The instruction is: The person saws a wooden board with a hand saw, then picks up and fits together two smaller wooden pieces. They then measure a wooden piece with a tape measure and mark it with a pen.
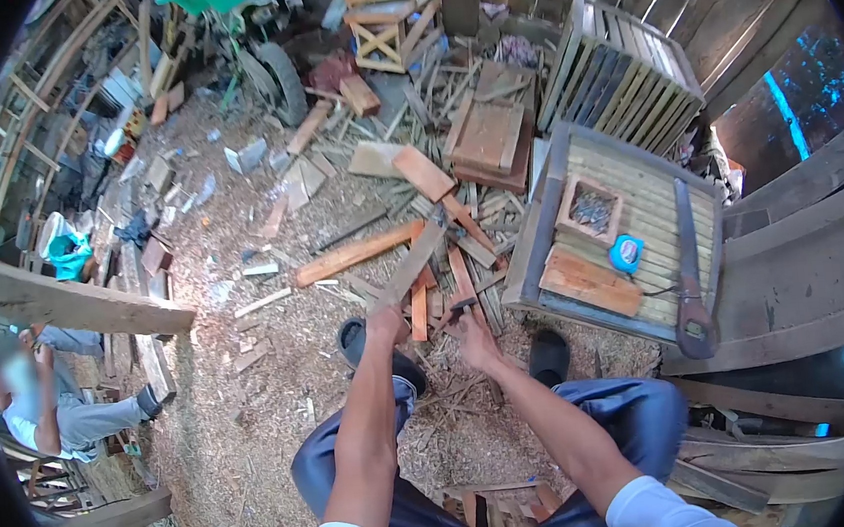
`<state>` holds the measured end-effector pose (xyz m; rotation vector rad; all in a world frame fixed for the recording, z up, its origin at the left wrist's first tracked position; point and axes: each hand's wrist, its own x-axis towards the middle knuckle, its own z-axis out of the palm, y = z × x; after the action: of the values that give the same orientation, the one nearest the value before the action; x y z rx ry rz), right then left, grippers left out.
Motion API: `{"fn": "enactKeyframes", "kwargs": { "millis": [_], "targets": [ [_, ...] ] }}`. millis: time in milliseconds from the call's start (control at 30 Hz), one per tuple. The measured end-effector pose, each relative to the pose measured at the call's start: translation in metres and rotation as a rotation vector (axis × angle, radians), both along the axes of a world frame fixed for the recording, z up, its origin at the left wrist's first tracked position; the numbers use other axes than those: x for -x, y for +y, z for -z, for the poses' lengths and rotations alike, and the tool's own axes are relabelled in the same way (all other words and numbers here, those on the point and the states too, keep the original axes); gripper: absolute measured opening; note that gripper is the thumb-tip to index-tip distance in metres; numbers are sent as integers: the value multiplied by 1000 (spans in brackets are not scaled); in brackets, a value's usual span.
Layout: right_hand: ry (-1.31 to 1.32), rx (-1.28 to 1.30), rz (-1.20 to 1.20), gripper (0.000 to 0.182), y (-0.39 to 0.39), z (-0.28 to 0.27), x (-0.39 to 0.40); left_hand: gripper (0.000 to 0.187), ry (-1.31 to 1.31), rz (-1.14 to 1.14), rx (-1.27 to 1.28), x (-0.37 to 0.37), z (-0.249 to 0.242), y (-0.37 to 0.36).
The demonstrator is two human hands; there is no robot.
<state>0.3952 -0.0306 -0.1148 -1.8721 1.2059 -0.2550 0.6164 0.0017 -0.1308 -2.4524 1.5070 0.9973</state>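
Note:
My left hand (387,323) is closed around the near end of a greyish wooden board (416,262), which slants up and away over the wood pile. To its right, my right hand (475,339) is closed on a small dark tool (461,306) whose kind I cannot make out. Beneath and between the hands lie loose reddish wood strips (419,310). A longer orange-brown plank (359,253) rests on the scraps just beyond my left hand.
At right, a slatted crate (572,140) bears a box of nails (593,210), a blue tape measure (626,254), a wood block (589,281) and a long dark tool (690,270). A motorbike wheel (278,83) stands behind. Another person (62,395) sits at left, near a thick beam (73,294).

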Motion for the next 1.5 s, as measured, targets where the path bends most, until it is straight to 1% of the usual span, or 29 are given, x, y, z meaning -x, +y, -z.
{"fn": "enactKeyframes", "kwargs": {
  "millis": [33, 100, 167, 200, 233, 267, 333, 400, 433, 467, 500, 533, 567, 600, 667, 700, 767, 800, 900, 1000, 1100, 1133, 1200, 1233, 1267, 1333, 1367, 1433, 1500],
  "targets": [
    [-27, 28, 45, 32, -6, 22, -3, 44, -97, -37, 43, 1, 3, -6],
    [18, -2, 37, 32, -31, 42, -17, 45, -118, 6, 161, -4, 28, -23],
    [-35, -14, 138, 33, -46, 86, -31, 45, -110, 18, 352, -6, 58, -38],
    [7, -64, 140, 34, -52, 99, -38, 53, -170, 37, 380, -5, 69, -46],
    [46, -110, 143, 35, -60, 108, -46, 62, -231, 61, 414, -5, 77, -54],
    [84, -152, 148, 35, -67, 115, -54, 63, -297, 76, 477, -7, 83, -61],
    [84, -101, 98, 34, -72, 122, -67, 65, -434, 114, 607, -11, 90, -72],
    [53, -96, 42, 35, -73, 137, -80, 65, -204, 29, 409, -25, 92, -79],
    [82, -78, 27, 36, -72, 134, -86, 65, -89, -10, 315, -32, 93, -83],
    [111, -63, 13, 37, -68, 129, -92, 60, -55, 4, 337, -40, 94, -83],
    [135, -49, -4, 39, -62, 131, -97, 58, -80, -9, 416, -43, 96, -78],
    [172, -29, -82, 53, -59, 131, -102, 56, -109, -23, 496, -46, 96, -73],
    [225, -47, -84, 58, -55, 129, -108, 54, -141, -35, 583, -52, 95, -71],
    [276, -59, -87, 62, -52, 117, -116, 52, -163, -111, 530, -61, 97, -69],
    [372, -57, -66, 73, -47, 120, -131, 52, -213, -256, 474, -84, 95, -65],
    [403, -90, -64, 72, -50, 116, -137, 52, -241, -330, 449, -97, 94, -63],
    [467, -162, -54, 72, -52, 100, -147, 53, -236, -356, 411, -119, 97, -50],
    [486, -155, -22, 65, -54, 95, -152, 54, -231, -371, 398, -124, 92, -49],
    [532, -301, 29, 53, -59, 78, -155, 52, -378, -303, 330, -115, 86, -52],
    [462, -261, 123, 40, -59, 89, -150, 47, -584, -94, 525, -93, 82, -60],
    [192, -47, 31, 30, -56, 122, -131, 43, -260, 16, 531, -61, 86, -78],
    [132, 62, -20, 22, -56, 119, -125, 42, -247, 42, 558, -47, 88, -84],
    [96, 203, 17, 17, -64, 119, -118, 39, -229, 94, 606, -24, 91, -91],
    [75, 272, 37, 14, -71, 118, -115, 41, -179, 153, 548, -18, 93, -94],
    [80, 119, 131, 24, -79, 132, -107, 44, -129, 213, 490, -13, 95, -98],
    [301, 242, 256, 40, -93, 132, -89, 44, -41, 307, 389, -7, 103, -101],
    [411, 306, 319, 49, -102, 132, -81, 44, -47, 318, 392, -5, 106, -101],
    [415, 318, 353, 61, -118, 126, -70, 43, -58, 340, 398, -3, 115, -102],
    [476, 265, 383, 70, -127, 130, -66, 42, 29, 222, 474, -3, 132, -103]
  ]
}}
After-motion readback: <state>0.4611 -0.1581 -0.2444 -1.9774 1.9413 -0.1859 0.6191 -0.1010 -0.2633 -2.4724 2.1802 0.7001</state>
